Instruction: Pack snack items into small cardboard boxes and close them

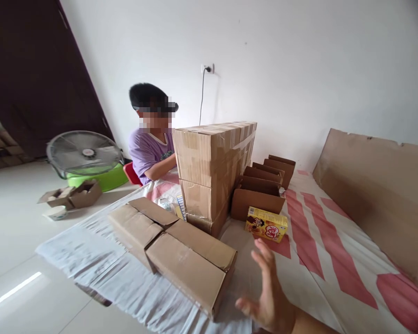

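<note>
At lower centre a closed cardboard box [191, 264] is laid on the counter [334, 273]. Behind it, taped cartons [212, 167] are stacked, seemingly finished. Open boxes [261, 185] and a yellow packet [266, 224] are left loose. At the bottom, the right hand [270, 297] is spread, grasping nothing, near the box.

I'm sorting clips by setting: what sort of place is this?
Probably a home room used for packing: taped cardboard boxes stacked on a cloth-covered table, a yellow product box beside open cartons, a floor fan.

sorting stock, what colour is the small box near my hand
The small box is yellow with a red logo, head view.
</note>
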Motion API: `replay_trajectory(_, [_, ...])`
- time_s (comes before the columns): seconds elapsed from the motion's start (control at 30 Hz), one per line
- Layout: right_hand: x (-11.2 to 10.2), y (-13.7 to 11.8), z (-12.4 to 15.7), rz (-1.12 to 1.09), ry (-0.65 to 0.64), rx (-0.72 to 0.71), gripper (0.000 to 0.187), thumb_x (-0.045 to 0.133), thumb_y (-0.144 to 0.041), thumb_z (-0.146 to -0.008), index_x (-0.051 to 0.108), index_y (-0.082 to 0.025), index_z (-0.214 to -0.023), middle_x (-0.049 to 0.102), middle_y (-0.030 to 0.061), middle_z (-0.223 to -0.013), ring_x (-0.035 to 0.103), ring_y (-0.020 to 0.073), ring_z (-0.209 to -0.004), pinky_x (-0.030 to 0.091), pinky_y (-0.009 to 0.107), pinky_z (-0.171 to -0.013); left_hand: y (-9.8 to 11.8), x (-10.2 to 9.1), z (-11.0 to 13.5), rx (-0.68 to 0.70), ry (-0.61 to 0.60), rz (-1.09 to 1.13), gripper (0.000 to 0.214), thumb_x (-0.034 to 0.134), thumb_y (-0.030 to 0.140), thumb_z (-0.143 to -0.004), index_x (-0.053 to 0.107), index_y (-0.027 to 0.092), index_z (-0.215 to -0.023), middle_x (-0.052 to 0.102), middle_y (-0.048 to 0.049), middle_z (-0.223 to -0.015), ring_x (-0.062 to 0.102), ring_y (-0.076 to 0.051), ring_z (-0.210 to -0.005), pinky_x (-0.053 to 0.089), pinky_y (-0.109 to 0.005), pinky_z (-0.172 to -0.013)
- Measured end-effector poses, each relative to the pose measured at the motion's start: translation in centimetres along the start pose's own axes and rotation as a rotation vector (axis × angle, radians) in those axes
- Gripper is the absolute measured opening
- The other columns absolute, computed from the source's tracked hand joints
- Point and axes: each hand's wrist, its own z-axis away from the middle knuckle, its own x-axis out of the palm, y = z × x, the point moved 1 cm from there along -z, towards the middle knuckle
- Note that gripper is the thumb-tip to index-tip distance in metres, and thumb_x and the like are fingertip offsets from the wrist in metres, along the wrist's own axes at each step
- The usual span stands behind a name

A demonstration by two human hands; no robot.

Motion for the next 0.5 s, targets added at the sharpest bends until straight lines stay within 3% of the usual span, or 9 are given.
replay_trajectory(0.1, [2.5, -2.8, -0.6, -0.121, -0.175, 0.036, 0.118, 0.063, -0.081, -0.064, 0.009, -0.023, -0.152, -0.002, 0.0185, -0.159, 0.012, 0.046, -0.146, 0.033, 0.061, -0.111, 0.6, 1.2, -0.6, -0.016, 0.005, 0.002, 0.048, 0.047, 0.056, -0.093, 0.066, 0.021, -0.119, 0.069, -0.0029, -0.109, 0.066, -0.026, -0.109, 0.053, -0.04, -0.089])
replay_trajectory(0.2, [4.2, -3.6, -1.5, -0.152, -0.274, 0.093, 0.116, 0.08, -0.066, -0.059, 0.019, -0.026, -0.149, -0.003, 0.0174, -0.159, 0.017, 0.0463, -0.144, 0.034, 0.06, -0.11, 0.8, 2.1, -1.0, -0.011, -0.028, 0.012, 0.053, 0.051, 0.063, -0.086, 0.07, 0.025, -0.117, 0.072, -0.0007, -0.103, 0.067, -0.029, -0.109, 0.052, -0.039, -0.089])
replay_trajectory(0.27, [3.8, -3.5, -1.7, -0.152, -0.301, 0.113, 0.107, 0.085, -0.052, -0.058, 0.029, -0.025, -0.145, 0.005, 0.0173, -0.157, 0.022, 0.0449, -0.143, 0.033, 0.059, -0.111, 0.8, 2.3, -0.6, 0.025, -0.099, 0.036, 0.048, 0.053, 0.061, -0.085, 0.071, 0.028, -0.114, 0.074, -0.0002, -0.101, 0.068, -0.028, -0.108, 0.053, -0.04, -0.09])
replay_trajectory(0.37, [0.7, -2.5, -0.9, -0.142, -0.322, 0.134, 0.101, 0.085, -0.038, -0.054, 0.035, -0.022, -0.14, 0.014, 0.0176, -0.154, 0.025, 0.0433, -0.141, 0.032, 0.058, -0.112, 0.9, 1.8, 0.8, 0.076, -0.191, 0.069, 0.04, 0.058, 0.058, -0.083, 0.074, 0.03, -0.108, 0.075, 0.0001, -0.102, 0.068, -0.027, -0.108, 0.052, -0.037, -0.093])
replay_trajectory(0.5, [-6.2, -0.1, 2.3, -0.011, -0.285, 0.199, 0.091, 0.076, -0.026, -0.06, 0.032, -0.024, -0.14, 0.017, 0.0162, -0.154, 0.027, 0.0398, -0.142, 0.034, 0.057, -0.111, 1.9, 0.9, 2.6, 0.126, -0.199, 0.07, 0.055, 0.064, 0.063, -0.076, 0.072, 0.022, -0.113, 0.073, -0.0076, -0.114, 0.067, -0.029, -0.111, 0.05, -0.036, -0.1])
